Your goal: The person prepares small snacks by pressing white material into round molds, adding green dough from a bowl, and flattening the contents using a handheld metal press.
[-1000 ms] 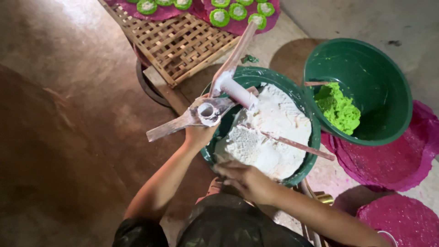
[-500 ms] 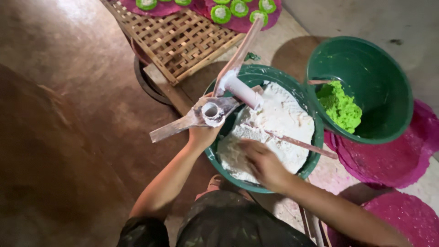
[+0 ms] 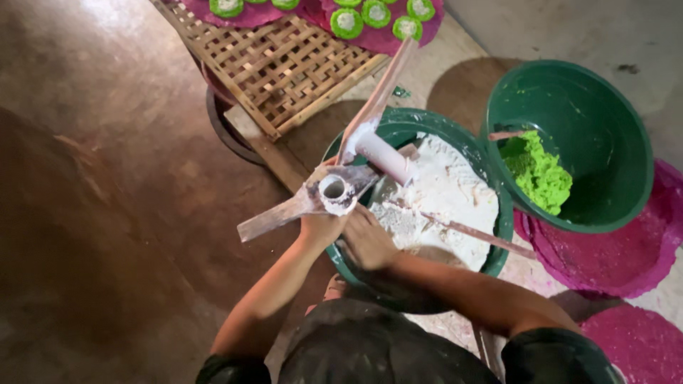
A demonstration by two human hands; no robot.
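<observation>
My left hand [image 3: 319, 226] grips a flour-dusted wooden paddle [image 3: 274, 217] that carries a short tube mould [image 3: 334, 190], held over the near-left rim of a green bowl [image 3: 416, 122]. White flour [image 3: 448, 195] fills the bowl. My right hand [image 3: 366, 240] lies right beside the left one with its fingers up against the mould; what it holds is hidden. A white cylinder [image 3: 384, 156] and a long wooden stick [image 3: 377, 92] lean on the bowl's far-left side. A thin stick [image 3: 469, 231] rests across the flour.
A second, larger green bowl [image 3: 605, 107] at the right holds green crumbly dough [image 3: 541, 174]. Magenta sheets [image 3: 612, 259] lie under and beside it. A bamboo lattice tray [image 3: 284, 60] stands at the back, with small green cakes [image 3: 373, 14] on a magenta sheet behind it. Brown floor [image 3: 107, 213] is at the left.
My right hand has come out of the flour at the bowl's near side and moved left to the mould. My left hand and the paddle have stayed about where they were.
</observation>
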